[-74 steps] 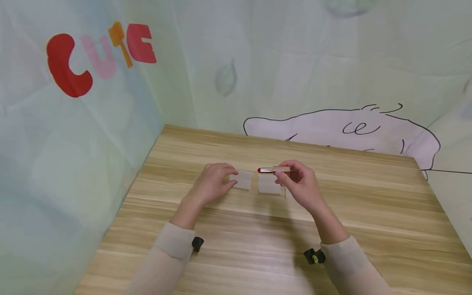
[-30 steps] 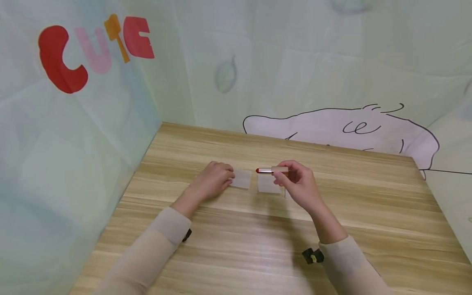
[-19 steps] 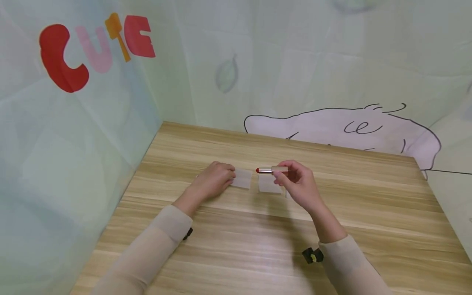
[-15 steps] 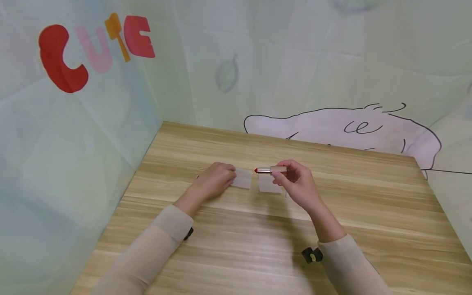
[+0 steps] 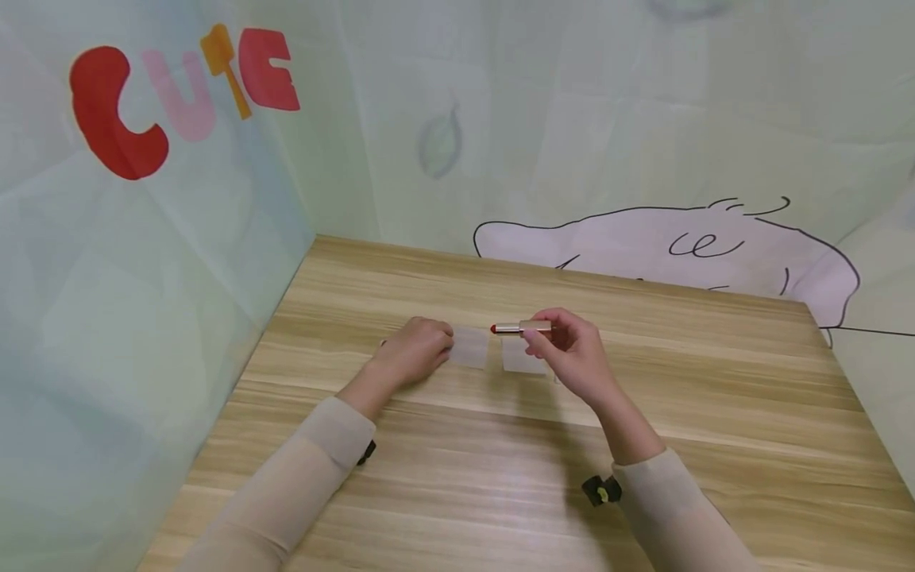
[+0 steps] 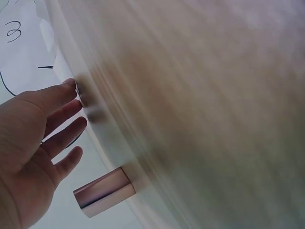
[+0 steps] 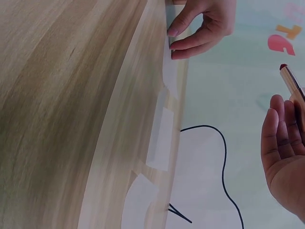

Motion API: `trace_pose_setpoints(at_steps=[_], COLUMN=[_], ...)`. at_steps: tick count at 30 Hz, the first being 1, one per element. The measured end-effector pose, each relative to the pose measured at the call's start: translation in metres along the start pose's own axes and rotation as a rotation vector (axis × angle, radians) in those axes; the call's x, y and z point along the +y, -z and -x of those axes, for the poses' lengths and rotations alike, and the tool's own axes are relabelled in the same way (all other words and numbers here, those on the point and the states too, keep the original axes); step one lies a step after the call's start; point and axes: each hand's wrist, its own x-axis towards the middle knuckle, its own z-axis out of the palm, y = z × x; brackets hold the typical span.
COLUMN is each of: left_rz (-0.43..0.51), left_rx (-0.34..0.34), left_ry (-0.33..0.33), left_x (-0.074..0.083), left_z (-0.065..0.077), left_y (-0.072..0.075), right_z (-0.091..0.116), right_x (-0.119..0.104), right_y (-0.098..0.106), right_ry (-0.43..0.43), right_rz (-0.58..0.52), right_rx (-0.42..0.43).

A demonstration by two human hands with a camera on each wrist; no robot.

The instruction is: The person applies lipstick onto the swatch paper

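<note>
The right grip (image 5: 577,357) is pinching a lipstick (image 5: 525,327), hiding its base. Lying crosswise, its tip is pointing toward the left grip (image 5: 415,349), parted fingers touching paper (image 5: 469,348).

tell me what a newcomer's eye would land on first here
Probably the bold letters spelling CUTE high on the left wall. Next comes the red-tipped lipstick, held up off the wooden table in the right hand. A black-outlined pale drawing on the back wall, just above the table's far edge, also stands out.
</note>
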Motion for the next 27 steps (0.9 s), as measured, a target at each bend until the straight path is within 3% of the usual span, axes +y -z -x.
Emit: trace_pose_setpoints(at_steps=[7, 27], left_rz=[0.01, -0.035], left_rx=[-0.006, -0.024], left_ry=[0.004, -0.02], left_x=[-0.001, 0.0], left_z=[0.001, 0.006], left_y=[-0.001, -0.001], right_z=[-0.006, -0.04], right_x=[0.003, 0.027], right_y=[-0.007, -0.034], right_ry=[0.008, 0.111], right_rz=[0.035, 0.426], right_rx=[0.01, -0.05])
